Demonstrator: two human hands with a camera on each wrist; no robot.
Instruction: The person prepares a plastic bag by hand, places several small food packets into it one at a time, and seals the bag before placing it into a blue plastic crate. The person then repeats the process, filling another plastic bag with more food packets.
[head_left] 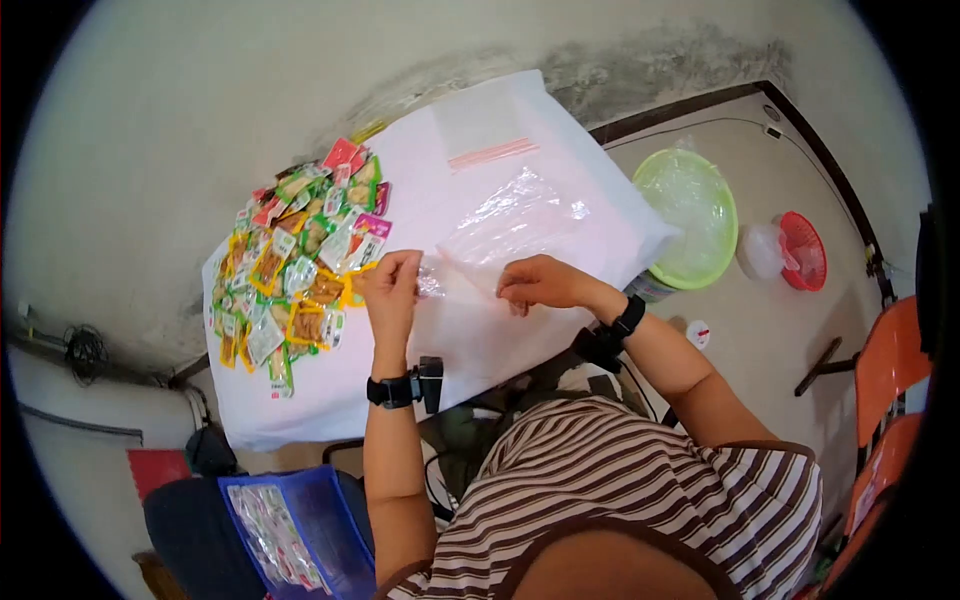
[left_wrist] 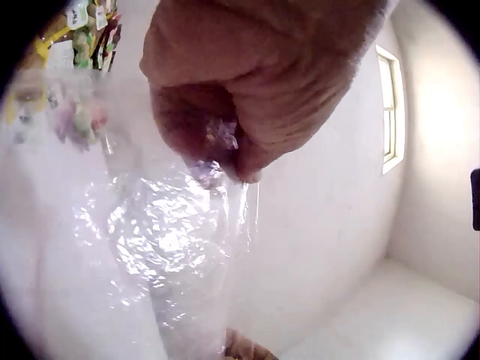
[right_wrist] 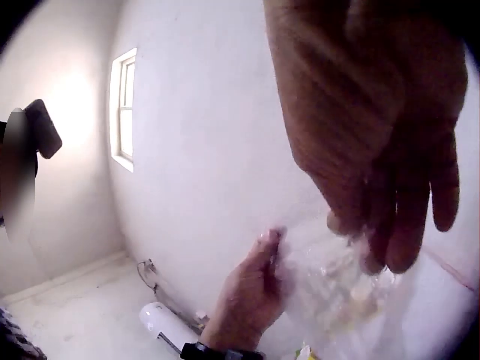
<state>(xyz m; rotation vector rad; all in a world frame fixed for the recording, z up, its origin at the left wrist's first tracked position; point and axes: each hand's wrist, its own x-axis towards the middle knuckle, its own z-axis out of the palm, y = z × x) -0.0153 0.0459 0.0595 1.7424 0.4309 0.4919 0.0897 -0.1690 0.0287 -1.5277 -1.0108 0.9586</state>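
A clear plastic bag (head_left: 462, 270) is stretched between the two hands above the white-covered table. My left hand (head_left: 393, 290) pinches one edge of it; in the left wrist view the crinkled film (left_wrist: 169, 236) hangs from the curled fingers of the left hand (left_wrist: 240, 82). At the other side, my right hand (head_left: 545, 283) holds the film between thumb and fingers, and in the right wrist view the thumb and fingertips of the right hand (right_wrist: 382, 142) meet on the bag (right_wrist: 330, 281).
Many colourful snack packets (head_left: 300, 260) are heaped at the table's left. Clear bags (head_left: 515, 215) and a bag with a red-striped edge (head_left: 492, 153) lie farther back. On the floor at the right stand a green tub (head_left: 728, 225) and a red basket (head_left: 815, 250).
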